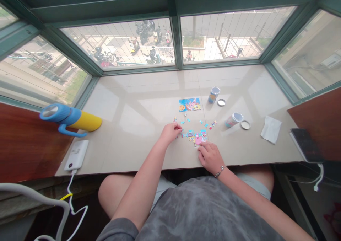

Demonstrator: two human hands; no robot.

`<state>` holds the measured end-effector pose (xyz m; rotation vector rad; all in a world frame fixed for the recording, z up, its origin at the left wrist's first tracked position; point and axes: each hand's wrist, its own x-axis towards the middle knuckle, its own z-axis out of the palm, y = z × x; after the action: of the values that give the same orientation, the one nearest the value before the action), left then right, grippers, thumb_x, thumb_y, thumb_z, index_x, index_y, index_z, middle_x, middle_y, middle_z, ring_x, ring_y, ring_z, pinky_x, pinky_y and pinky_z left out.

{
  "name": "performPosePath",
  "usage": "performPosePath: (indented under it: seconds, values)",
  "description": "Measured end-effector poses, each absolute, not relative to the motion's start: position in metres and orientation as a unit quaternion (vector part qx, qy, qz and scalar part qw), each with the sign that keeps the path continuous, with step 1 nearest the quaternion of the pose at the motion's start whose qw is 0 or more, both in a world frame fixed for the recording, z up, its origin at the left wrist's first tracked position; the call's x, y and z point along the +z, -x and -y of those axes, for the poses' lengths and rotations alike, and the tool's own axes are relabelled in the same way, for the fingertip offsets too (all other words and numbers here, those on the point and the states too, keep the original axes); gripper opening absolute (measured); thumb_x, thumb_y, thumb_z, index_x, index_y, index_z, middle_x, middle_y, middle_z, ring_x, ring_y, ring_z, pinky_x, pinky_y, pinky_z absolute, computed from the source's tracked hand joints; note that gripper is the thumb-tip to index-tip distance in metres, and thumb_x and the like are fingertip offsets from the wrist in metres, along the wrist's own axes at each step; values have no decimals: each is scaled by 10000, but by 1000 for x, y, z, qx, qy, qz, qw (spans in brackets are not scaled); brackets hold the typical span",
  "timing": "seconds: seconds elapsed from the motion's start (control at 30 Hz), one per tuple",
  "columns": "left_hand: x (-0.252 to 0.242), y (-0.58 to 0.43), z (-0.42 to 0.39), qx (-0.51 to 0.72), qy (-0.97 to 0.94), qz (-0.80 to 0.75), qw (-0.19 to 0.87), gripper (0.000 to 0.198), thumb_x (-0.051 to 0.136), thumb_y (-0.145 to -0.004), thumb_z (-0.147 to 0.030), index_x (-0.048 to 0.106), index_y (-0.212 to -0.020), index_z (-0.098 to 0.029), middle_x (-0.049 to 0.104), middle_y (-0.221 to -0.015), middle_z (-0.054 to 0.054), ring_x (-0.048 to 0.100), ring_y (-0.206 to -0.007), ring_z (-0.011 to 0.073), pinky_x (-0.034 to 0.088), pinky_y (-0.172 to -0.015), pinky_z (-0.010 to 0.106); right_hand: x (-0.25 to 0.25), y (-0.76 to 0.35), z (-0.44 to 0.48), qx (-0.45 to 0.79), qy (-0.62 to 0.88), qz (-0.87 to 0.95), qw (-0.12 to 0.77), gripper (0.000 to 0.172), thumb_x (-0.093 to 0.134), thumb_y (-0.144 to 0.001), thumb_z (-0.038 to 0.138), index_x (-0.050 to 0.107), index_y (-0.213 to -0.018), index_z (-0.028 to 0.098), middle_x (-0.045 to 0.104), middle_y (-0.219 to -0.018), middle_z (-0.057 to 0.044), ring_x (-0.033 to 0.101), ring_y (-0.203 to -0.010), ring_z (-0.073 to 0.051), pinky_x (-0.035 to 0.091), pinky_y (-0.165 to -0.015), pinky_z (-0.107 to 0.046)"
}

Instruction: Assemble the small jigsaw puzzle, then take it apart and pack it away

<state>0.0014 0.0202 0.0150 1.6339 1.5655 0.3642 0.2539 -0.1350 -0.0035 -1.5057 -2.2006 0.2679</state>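
Pale tile covers the wide window ledge, and small jigsaw puzzle pieces lie in a loose bunch near the front of it, just right of the middle of the frame. Some pieces sit close together in a pink and blue patch, and others are spread around them.

The left hand is at the left side of the bunch. Its fingers are pinched close together, but you cannot tell if they hold a piece. The right hand is at the lower edge of the bunch. Its fingers curve down and touch the pieces, and you cannot tell if they hold one. A silver bracelet goes around the right wrist.

Above the pieces lies a bright picture card. To the right are two round cans, and each one has a round lid near it. Farther right lies a white tissue. A black phone is at the right edge. At the left are a blue and yellow flashlight and a white power bank.
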Motion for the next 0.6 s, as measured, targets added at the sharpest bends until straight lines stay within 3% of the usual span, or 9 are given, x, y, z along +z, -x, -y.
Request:
performPosePath:
  seconds: [0.3, 0.6]
  values:
    - [21, -8, -16, 117, -694, -609, 365, 91, 680, -848, -216, 755, -899, -225, 774, -911, 20, 685, -829, 180, 508, -761, 284, -2, -254, 135, 96, 547, 800, 229, 184, 581, -927, 161, 676, -1061, 245, 650, -1226, -94, 562, -1158, -279, 423, -1023, -460]
    - [20, -12, -7, 125, -690, -626, 342, 122, 624, -868, -192, 736, -902, -226, 762, -881, 19, 680, -799, 179, 488, -719, 280, -3, -254, 135, 92, 545, 800, 233, 183, 583, -924, 164, 680, -1051, 252, 650, -1222, -93, 565, -1158, -282, 429, -1020, -461]
